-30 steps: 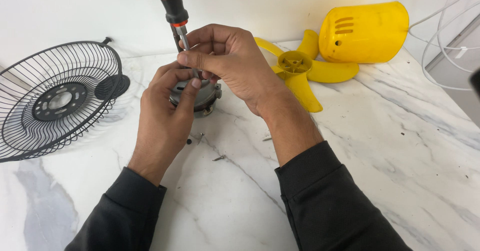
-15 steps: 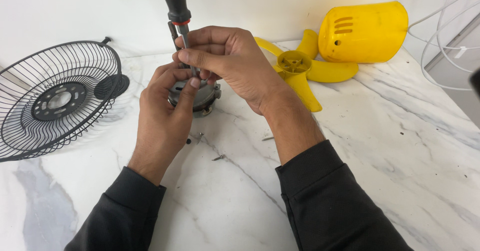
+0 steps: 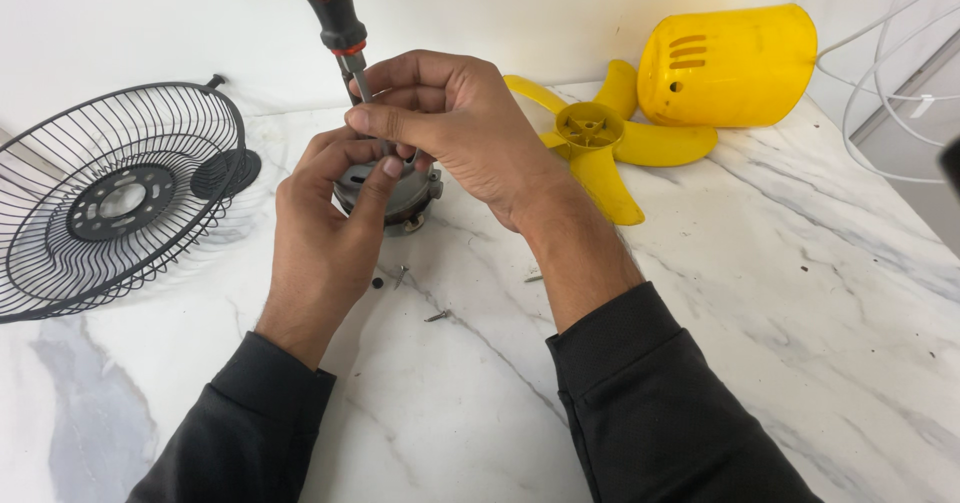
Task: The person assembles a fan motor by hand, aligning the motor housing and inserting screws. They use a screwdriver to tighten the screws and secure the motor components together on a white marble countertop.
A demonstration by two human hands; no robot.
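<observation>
- Left hand point(image 3: 325, 228) closed its grip around the round grey metal fan motor point(image 3: 392, 195).
- Right hand point(image 3: 455, 128) pinched the red-and-black-handled screwdriver point(image 3: 338, 23) at its shaft.
- Loose small screws point(image 3: 437, 316) lay on the white marble surface point(image 3: 760, 293); yellow plastic fan blade point(image 3: 592, 143) already off.

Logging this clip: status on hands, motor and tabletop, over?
Left hand steadies the fan motor. Right hand pinches the screwdriver shaft, upright over it. Loose screws lie on the marble table beside it, nothing blocking.
</observation>
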